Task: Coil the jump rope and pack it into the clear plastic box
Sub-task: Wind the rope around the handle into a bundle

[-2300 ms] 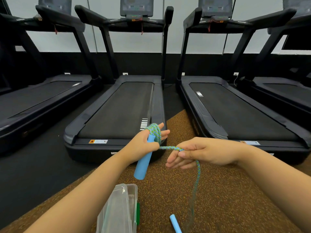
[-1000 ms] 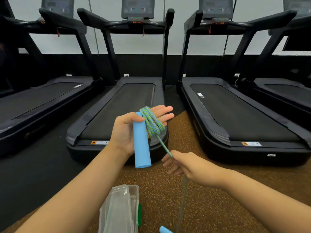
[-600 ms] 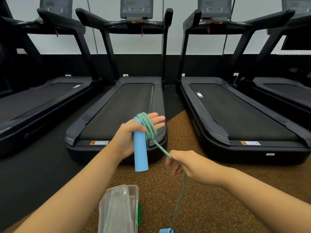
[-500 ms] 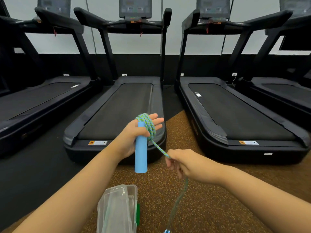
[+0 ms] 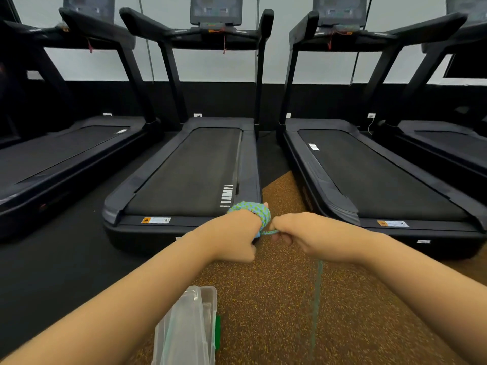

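Note:
My left hand [image 5: 235, 233] is turned knuckles-up and closed around a blue foam handle, of which only a sliver [image 5: 257, 234] shows. Several loops of the green-and-blue jump rope [image 5: 254, 210] are wound over that hand. My right hand [image 5: 303, 234] is right beside it, pinching the rope just off the coil. The loose rope [image 5: 316, 299] hangs blurred from my right hand down to the floor. The clear plastic box [image 5: 189, 330] stands open low in the view, under my left forearm. The second handle is out of sight.
Black treadmills stand in a row ahead; one [image 5: 189, 175] is just beyond my left hand, another [image 5: 374, 177] beyond my right. I am over a speckled brown rubber floor [image 5: 276, 299], with black flooring [image 5: 52, 259] to the left.
My left hand has rolled from palm-up to knuckles-up, hiding most of the blue handle. My right hand has risen from below to beside the coil. The second handle has left the view.

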Available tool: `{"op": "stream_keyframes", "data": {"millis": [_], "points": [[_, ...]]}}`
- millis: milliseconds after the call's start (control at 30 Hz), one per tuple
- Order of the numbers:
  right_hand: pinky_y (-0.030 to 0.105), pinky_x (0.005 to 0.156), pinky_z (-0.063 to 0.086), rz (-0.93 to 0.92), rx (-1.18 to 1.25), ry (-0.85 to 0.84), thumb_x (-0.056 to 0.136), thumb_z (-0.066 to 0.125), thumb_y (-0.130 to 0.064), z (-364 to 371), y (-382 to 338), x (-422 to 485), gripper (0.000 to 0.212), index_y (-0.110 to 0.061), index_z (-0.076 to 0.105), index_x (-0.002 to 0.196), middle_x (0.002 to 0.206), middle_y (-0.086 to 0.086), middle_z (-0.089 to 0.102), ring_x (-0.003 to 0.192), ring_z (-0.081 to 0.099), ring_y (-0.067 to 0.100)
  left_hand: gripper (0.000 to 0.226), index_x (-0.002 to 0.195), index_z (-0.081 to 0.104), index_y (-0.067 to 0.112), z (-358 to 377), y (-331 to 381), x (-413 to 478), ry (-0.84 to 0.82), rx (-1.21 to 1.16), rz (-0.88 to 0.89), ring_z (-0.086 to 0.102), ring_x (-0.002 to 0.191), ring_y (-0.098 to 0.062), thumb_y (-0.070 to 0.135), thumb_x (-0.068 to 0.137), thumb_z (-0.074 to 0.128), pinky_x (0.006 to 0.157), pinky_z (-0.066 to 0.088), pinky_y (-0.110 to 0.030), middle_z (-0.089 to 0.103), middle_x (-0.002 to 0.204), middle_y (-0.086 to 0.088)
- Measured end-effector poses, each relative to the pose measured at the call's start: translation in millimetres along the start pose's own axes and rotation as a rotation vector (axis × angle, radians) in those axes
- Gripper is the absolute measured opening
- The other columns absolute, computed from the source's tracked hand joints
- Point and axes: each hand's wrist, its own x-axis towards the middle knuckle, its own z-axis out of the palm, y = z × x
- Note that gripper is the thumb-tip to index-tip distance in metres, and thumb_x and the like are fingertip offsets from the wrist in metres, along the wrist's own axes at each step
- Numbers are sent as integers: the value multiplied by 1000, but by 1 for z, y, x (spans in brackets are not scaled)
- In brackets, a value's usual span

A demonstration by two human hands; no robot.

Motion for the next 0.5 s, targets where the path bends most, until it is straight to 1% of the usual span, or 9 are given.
{"op": "stream_keyframes", "data": {"millis": [67, 133, 200, 233, 300, 333, 367, 433, 500], "points": [[24, 66, 38, -4, -41, -6, 85, 40, 0, -6, 3, 0, 29, -22, 52, 99, 84, -8, 51, 71, 45, 6, 11, 75, 44, 7, 0, 0, 0, -105, 55, -51, 40, 59, -20, 13, 80, 53, 50, 32, -28, 40, 68, -5], [24, 69, 42, -11, -37, -1, 85, 40, 1, -12, 6, 0, 35, -22, 56, 105, 83, -12, 51, 71, 46, 1, 19, 70, 39, 10, -3, 1, -1, -177, 79, -80, 42, 62, -22, 14, 81, 55, 49, 30, -29, 43, 70, -8], [24, 77, 48, -5, 16, -9, 86, 37, 5, -17, 8, 1, 49, -26, 57, 118, 91, -15, 57, 79, 55, -2, 14, 73, 46, 11, -12, 0, -4, -266, 7, -40, 51, 74, -26, 16, 82, 57, 55, 36, -28, 58, 84, -13], [26, 83, 50, 4, 47, -14, 86, 35, 7, -19, 9, 2, 55, -28, 55, 124, 102, -11, 62, 87, 60, 0, 5, 85, 56, 9, -17, -2, -6, -323, -132, 13, 57, 81, -22, 13, 82, 56, 61, 41, -26, 66, 95, -13], [31, 93, 50, 6, 94, -16, 87, 33, 9, -20, 14, 4, 63, -32, 49, 132, 122, -3, 62, 105, 61, 5, 39, 114, 62, 6, -24, -5, -9, -485, -518, 113, 60, 83, -9, 1, 77, 51, 67, 44, -18, 72, 108, -7], [33, 97, 49, 1, 112, -15, 87, 34, 10, -20, 16, 4, 65, -33, 47, 134, 127, -4, 60, 112, 59, 5, 50, 120, 59, 2, -26, -5, -11, -541, -683, 177, 58, 80, -7, -4, 72, 47, 67, 44, -17, 72, 107, -9], [33, 101, 46, -6, 134, -6, 88, 35, 10, -20, 17, 5, 65, -34, 45, 136, 130, -5, 59, 117, 56, 5, 56, 123, 57, -3, -28, -5, -13, -559, -828, 237, 58, 80, -11, -7, 68, 44, 70, 44, -19, 71, 105, -11], [32, 106, 42, -17, 208, 24, 90, 37, 9, -20, 16, 7, 64, -34, 44, 136, 134, -8, 57, 124, 51, 4, 61, 122, 53, -9, -28, -5, -14, -588, -1125, 349, 58, 94, -27, -6, 62, 45, 85, 44, -33, 71, 102, -13], [31, 106, 42, -42, 331, 56, 91, 36, 9, -20, 12, 9, 60, -31, 47, 134, 133, -6, 58, 124, 51, 3, 63, 120, 53, -10, -29, -4, -18, -555, -1451, 441, 59, 100, -34, -5, 58, 47, 92, 43, -38, 68, 104, -21]]}}
